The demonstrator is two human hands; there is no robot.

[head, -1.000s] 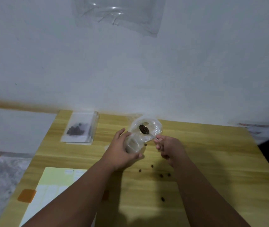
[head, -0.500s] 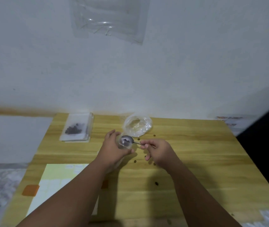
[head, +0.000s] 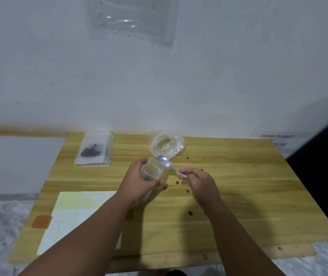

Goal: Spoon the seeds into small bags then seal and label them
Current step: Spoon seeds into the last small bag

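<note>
My left hand [head: 139, 181] grips a small clear bag [head: 151, 169] held upright above the wooden table [head: 238, 192], with a few dark seeds at its bottom. My right hand [head: 198, 179] pinches the handle of a metal spoon [head: 166, 163]; its bowl sits at the bag's mouth and looks empty. Behind them lies a larger crumpled clear plastic bag [head: 167, 146]. A filled small bag [head: 93, 150] with dark seeds lies flat on a stack at the back left. Loose seeds [head: 177, 182] are scattered on the table.
A yellow label sheet [head: 75, 214] lies at the front left of the table, with an orange tab [head: 41, 221] beside it. A white wall stands right behind the table, a clear plastic sleeve [head: 131, 18] stuck on it. Grey marble floor shows around the table.
The spoon carried seeds from the large bag to the small bag in my left hand and now looks empty. Both hands came nearer, away from the large bag.
</note>
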